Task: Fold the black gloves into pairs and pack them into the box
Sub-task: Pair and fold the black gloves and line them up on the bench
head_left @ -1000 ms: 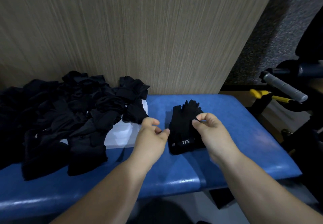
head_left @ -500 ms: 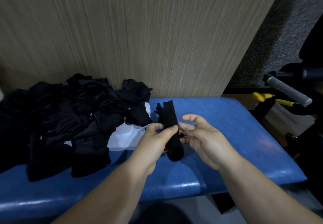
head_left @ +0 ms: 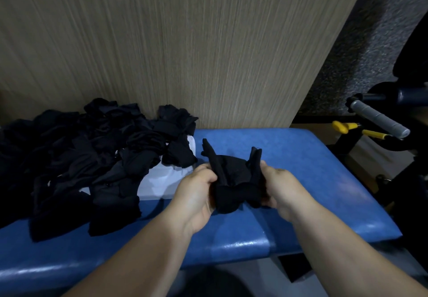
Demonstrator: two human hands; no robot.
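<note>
Fingers [head_left: 205, 176] grip glove pair [head_left: 231, 180]; box [head_left: 159, 180] seemingly glove-filled.

Dim, cool light from above; soft sheen streaks along the front edge of the blue bench [head_left: 243, 245]; the glove pile [head_left: 81, 157] and the held gloves [head_left: 234, 185] sink to detail-less black; wall panel [head_left: 208, 41] grain smeared by blur; wide-angle bowing at edges

Your L hand [head_left: 196, 192] & R hand [head_left: 282, 187]: bare. L forearm [head_left: 139, 255] & R forearm [head_left: 347, 245] bare too, right to the frame edge. Btwn them, bottom centre, a dark blurry shape [head_left: 208, 282], poss. your clothing, can't tell.
</note>
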